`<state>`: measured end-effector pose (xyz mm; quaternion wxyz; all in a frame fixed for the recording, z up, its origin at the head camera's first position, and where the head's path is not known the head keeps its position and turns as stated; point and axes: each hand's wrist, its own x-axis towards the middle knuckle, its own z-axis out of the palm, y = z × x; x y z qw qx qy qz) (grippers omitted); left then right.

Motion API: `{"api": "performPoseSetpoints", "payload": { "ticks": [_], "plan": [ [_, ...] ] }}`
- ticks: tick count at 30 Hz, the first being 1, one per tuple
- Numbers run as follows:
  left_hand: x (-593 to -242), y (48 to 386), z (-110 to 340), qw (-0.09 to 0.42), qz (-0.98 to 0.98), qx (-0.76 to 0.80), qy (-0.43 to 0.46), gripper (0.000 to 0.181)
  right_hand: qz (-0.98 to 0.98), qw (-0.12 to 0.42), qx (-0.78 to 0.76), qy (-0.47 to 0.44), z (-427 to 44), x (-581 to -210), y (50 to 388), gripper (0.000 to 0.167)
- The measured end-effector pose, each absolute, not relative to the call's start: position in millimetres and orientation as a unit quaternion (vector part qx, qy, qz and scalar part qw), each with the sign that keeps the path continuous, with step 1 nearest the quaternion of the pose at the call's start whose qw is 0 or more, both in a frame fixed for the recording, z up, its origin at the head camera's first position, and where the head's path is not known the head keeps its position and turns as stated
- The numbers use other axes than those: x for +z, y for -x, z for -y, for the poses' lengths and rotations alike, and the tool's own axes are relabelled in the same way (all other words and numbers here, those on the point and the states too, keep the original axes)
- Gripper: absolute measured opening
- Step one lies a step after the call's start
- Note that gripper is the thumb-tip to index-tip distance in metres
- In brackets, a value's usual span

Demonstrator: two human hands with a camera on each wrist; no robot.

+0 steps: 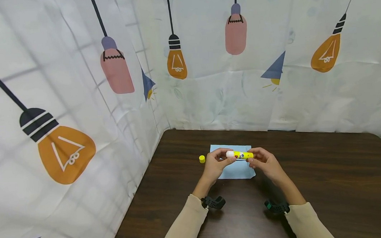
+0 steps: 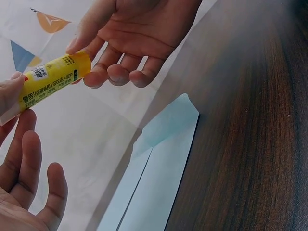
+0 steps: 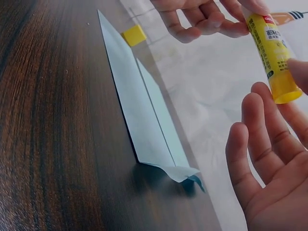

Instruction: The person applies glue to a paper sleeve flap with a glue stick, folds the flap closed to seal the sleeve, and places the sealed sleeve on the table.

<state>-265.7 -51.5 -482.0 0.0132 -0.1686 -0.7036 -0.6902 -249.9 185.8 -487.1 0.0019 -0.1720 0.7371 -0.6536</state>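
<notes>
Glue stick (image 1: 242,155): held up off the table, above the paper, nearly level in the head view and spanning both hands; kept clear of the sheet, perhaps for free handling at both ends.
White end: toward the left, partly covered by fingers; no telling the amount of bare glue.
Left hand (image 1: 216,164): pinches the glue stick near the white end between thumb and fingertip, apparently as the steadying grip; fans the spare fingers away from the barrel.
Right hand (image 1: 266,162): pinches the yellow base of the glue stick with the thumb on the near side, a fit hold for turning or bracing, by the look of it; leaves the remaining fingers loosely extended.
Cap (image 1: 202,159): off the tube, on the table just beside the left edge of the paper, not touching; probably set there for easy reach without covering the sheet.
Paper (image 1: 236,171): lies beneath the hands, pale blue, seemingly folded, with a straight seam lengthwise and a lifted right end; likely placed centrally for access from both sides.
Table (image 1: 329,183): dark wood grain, supporting paper and cap.
Curtain (image 1: 206,107): hangs behind and to the left, printed with lamps, presumably as a screen.
</notes>
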Motion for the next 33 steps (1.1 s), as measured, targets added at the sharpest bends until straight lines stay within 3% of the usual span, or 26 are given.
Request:
{"api": "performPoseSetpoints", "payload": {
  "ticks": [33],
  "plan": [
    [-479.1,264.3,51.1,0.016,0.698,-0.695,0.170,0.028,-0.769,0.001,-0.618,0.161,-185.1,-485.1,249.2,0.033]
  ]
}}
